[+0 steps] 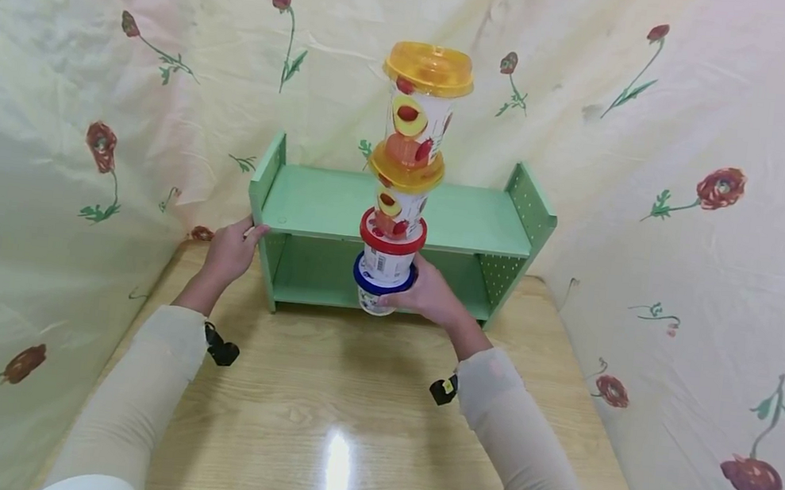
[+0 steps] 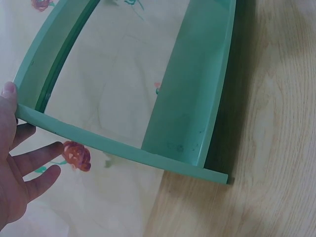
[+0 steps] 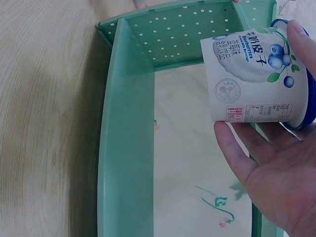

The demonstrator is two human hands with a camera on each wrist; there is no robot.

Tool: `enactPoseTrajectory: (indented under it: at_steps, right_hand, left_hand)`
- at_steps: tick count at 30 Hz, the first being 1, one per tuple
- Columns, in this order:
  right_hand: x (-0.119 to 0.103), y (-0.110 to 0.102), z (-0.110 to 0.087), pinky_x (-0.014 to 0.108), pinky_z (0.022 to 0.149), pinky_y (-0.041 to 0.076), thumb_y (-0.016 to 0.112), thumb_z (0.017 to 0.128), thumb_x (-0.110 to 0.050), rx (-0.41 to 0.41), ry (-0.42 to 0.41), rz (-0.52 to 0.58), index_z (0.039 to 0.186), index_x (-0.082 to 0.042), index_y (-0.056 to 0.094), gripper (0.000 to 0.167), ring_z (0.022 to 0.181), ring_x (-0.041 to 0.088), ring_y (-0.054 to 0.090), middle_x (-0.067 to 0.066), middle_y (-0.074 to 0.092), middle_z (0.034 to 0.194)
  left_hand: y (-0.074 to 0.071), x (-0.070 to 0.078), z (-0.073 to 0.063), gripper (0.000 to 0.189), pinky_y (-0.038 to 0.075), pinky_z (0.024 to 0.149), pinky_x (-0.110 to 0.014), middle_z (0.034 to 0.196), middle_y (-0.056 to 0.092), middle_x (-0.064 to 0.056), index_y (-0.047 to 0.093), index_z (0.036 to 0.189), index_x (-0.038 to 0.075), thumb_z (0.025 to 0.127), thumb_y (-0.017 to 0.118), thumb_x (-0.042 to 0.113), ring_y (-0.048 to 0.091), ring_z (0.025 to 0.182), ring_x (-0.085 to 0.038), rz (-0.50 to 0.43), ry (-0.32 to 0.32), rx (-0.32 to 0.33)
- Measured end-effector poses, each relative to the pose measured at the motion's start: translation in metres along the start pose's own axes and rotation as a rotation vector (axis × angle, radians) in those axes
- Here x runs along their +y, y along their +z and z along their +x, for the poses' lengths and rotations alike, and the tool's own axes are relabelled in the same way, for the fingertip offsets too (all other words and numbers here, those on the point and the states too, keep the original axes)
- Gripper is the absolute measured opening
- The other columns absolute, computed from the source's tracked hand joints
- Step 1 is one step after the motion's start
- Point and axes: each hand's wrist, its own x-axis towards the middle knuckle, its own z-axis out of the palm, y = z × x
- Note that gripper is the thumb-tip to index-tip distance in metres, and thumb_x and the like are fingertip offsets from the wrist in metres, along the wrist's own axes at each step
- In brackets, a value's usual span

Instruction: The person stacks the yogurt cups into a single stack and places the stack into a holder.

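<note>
My right hand (image 1: pixel 431 290) grips the lowest cup of an upright stack, a white blueberry yogurt-type cup (image 3: pixel 252 79) with a blue lid (image 1: pixel 384 276). On that lid stands a cup with a red lid (image 1: pixel 394 233). Above it are two fruit-printed cups, the lower (image 1: pixel 398 206) and the upper (image 1: pixel 419 124), both with orange lids. The stack is held in front of a green two-tier shelf (image 1: pixel 325 198). At the shelf's left side panel, my left hand (image 1: pixel 230 250) holds the edge, thumb on the front and the other fingers along the outer side, as the left wrist view shows.
The shelf stands on a wooden table (image 1: pixel 289 410) against a flower-printed cloth (image 1: pixel 579 113) that hangs behind and at both sides. Perforated side panels (image 3: pixel 182 34) rise above its upper board. A small black camera (image 1: pixel 444 390) hangs at each wrist.
</note>
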Motion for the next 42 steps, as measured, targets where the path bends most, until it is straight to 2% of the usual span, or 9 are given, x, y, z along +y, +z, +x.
enactPoseTrajectory:
  at_steps: [7,10,17,27,34,42]
  right_hand:
    - [-0.002,-0.003,0.004,0.053,0.107,0.043,0.090,0.077,-0.023,0.018,-0.046,-0.010,0.146,-0.019,0.041,0.085,0.127,0.026,0.054,0.003,0.057,0.138]
    - [-0.005,-0.006,0.006,0.053,0.106,0.043,0.090,0.077,-0.023,0.021,-0.057,-0.018,0.146,-0.019,0.041,0.085,0.127,0.027,0.055,0.004,0.057,0.138]
    - [-0.015,-0.014,0.012,0.054,0.107,0.042,0.089,0.078,-0.020,0.012,-0.059,-0.015,0.149,-0.018,0.037,0.088,0.130,0.028,0.052,0.005,0.053,0.142]
    - [-0.026,-0.021,0.015,0.051,0.107,0.043,0.088,0.078,-0.020,0.021,-0.068,-0.001,0.149,-0.019,0.038,0.086,0.128,0.026,0.053,0.004,0.055,0.140]
    - [-0.032,-0.026,0.017,0.053,0.109,0.041,0.087,0.080,-0.020,0.033,-0.026,-0.018,0.151,-0.019,0.035,0.088,0.131,0.029,0.051,0.006,0.052,0.144]
    - [-0.064,-0.033,0.009,0.054,0.109,0.040,0.084,0.082,-0.011,0.021,0.017,0.004,0.152,-0.011,0.035,0.085,0.132,0.032,0.049,0.012,0.051,0.145]
  left_hand:
    - [0.000,0.000,0.000,0.065,0.045,0.088,-0.056,0.131,0.061,-0.027,0.045,0.151,0.005,0.106,0.040,0.051,0.058,0.107,-0.041,-0.003,-0.002,-0.001]
    - [0.000,0.000,0.001,0.065,0.045,0.088,-0.057,0.131,0.061,-0.028,0.044,0.152,0.006,0.106,0.040,0.052,0.058,0.109,-0.042,-0.003,-0.004,-0.001]
    - [-0.002,0.002,0.002,0.064,0.045,0.095,-0.060,0.138,0.055,-0.028,0.044,0.152,0.006,0.106,0.041,0.050,0.054,0.125,-0.046,-0.005,0.007,0.015]
    - [-0.002,0.001,0.002,0.064,0.044,0.096,-0.061,0.137,0.056,-0.028,0.044,0.152,0.006,0.106,0.040,0.051,0.053,0.125,-0.047,0.005,0.000,0.010]
    - [-0.002,0.002,0.001,0.066,0.042,0.101,-0.063,0.138,0.056,-0.027,0.042,0.153,0.006,0.106,0.039,0.052,0.049,0.130,-0.048,0.003,-0.017,-0.007]
    - [-0.001,0.001,0.000,0.065,0.045,0.094,-0.060,0.136,0.057,-0.027,0.042,0.153,0.007,0.106,0.039,0.052,0.054,0.124,-0.045,-0.006,-0.022,-0.011]
